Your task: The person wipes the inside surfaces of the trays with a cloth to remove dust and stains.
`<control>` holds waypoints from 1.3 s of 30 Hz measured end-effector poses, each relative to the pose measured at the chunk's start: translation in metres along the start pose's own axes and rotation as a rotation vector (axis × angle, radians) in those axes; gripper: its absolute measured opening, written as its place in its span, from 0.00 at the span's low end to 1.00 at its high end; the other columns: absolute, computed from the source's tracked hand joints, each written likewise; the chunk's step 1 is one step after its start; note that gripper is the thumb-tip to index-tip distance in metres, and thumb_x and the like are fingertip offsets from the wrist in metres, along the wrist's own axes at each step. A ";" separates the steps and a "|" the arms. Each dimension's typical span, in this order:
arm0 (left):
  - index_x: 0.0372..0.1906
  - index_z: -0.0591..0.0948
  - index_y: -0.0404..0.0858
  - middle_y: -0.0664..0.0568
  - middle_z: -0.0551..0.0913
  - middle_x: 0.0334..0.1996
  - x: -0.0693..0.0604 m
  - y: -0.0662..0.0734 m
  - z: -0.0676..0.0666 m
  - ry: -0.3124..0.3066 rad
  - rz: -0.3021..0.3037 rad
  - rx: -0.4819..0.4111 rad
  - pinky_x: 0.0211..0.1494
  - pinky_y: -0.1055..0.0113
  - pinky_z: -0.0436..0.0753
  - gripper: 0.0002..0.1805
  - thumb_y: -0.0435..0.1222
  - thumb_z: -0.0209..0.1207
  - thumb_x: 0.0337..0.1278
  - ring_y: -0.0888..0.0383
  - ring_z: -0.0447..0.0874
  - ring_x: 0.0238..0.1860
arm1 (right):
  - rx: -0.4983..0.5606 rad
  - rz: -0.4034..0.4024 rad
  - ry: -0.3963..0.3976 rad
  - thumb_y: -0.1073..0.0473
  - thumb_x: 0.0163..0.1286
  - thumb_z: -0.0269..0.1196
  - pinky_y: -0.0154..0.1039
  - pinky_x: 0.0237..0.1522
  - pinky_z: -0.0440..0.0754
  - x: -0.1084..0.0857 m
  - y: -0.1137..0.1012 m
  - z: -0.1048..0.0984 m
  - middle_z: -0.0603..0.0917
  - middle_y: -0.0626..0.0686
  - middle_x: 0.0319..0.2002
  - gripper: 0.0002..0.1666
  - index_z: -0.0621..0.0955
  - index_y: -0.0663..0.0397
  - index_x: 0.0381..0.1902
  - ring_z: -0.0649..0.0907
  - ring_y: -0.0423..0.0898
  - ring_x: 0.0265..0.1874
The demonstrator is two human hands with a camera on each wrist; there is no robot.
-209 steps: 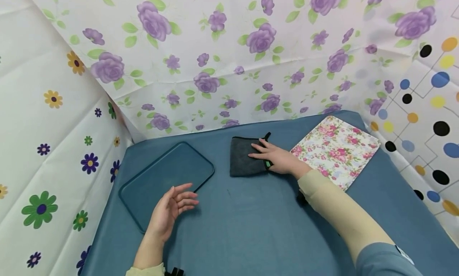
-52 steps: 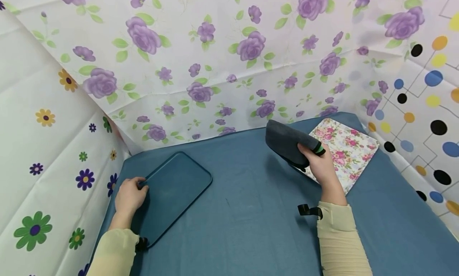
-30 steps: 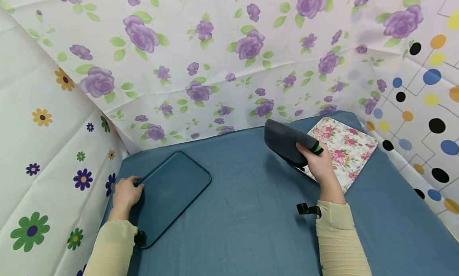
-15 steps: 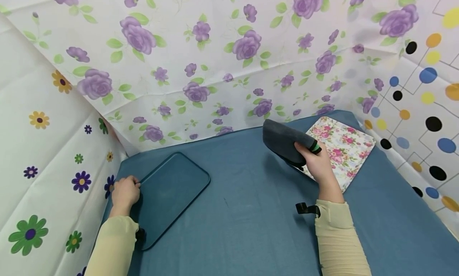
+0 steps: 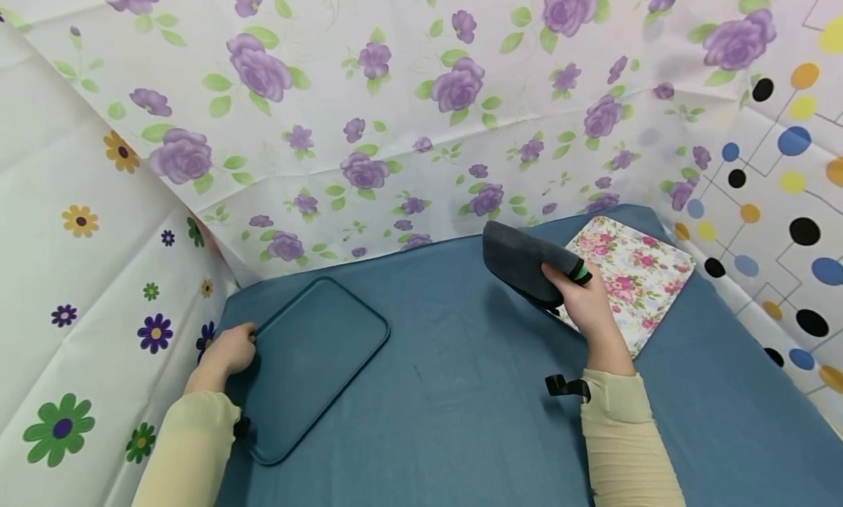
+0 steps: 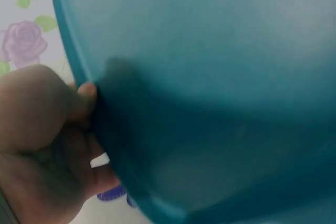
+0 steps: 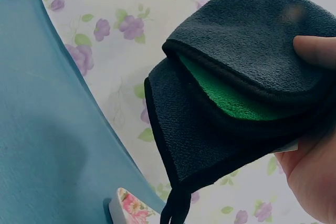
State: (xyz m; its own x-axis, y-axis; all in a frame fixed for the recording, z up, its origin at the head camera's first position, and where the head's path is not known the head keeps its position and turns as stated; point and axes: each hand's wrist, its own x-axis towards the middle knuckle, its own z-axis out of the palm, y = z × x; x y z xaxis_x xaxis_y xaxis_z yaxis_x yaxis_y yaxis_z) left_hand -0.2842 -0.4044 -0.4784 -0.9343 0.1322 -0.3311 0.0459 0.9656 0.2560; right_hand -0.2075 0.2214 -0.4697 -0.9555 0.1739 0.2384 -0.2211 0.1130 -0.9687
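My left hand (image 5: 229,348) grips the left rim of a dark teal rectangular tray (image 5: 316,361). In the left wrist view the thumb of the left hand (image 6: 47,124) lies on the rim of the tray (image 6: 210,51), other fingers behind it. Above the table, my right hand (image 5: 586,298) holds a folded grey towel (image 5: 527,258). The right wrist view shows the towel (image 7: 252,30) with black edging, a green inner layer and a hanging loop; the thumb of the right hand (image 7: 315,156) presses on its top. Beside the towel, partly behind it, lies a floral-patterned board (image 5: 632,273).
A blue cloth (image 5: 448,419) covers the table. Patterned sheets wall it in: purple roses at the back (image 5: 395,112), daisies on the left (image 5: 112,287), coloured dots on the right (image 5: 790,236). A black strap mount (image 5: 566,386) sits at the right wrist.
Seven seconds ago the right hand lay on the towel on the table; now it holds the towel raised. The left hand has moved from above the tray to its left rim, its wrist turning lately.
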 end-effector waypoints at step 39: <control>0.77 0.52 0.28 0.51 0.88 0.46 -0.063 0.057 0.060 -0.310 0.275 -1.332 0.41 0.63 0.90 0.28 0.30 0.48 0.86 0.59 0.90 0.38 | -0.045 0.229 0.091 0.41 0.81 0.62 0.54 0.68 0.77 0.003 -0.028 -0.015 0.75 0.62 0.74 0.38 0.72 0.53 0.80 0.80 0.55 0.65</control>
State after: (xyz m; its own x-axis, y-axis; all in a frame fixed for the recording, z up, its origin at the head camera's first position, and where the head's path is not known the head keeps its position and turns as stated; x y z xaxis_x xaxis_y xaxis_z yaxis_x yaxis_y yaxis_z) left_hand -0.2014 -0.3446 -0.4975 -0.8270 0.4930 -0.2703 -0.3177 -0.0132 0.9481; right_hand -0.2012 0.2330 -0.4406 -0.9577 0.2870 0.0202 0.0101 0.1039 -0.9945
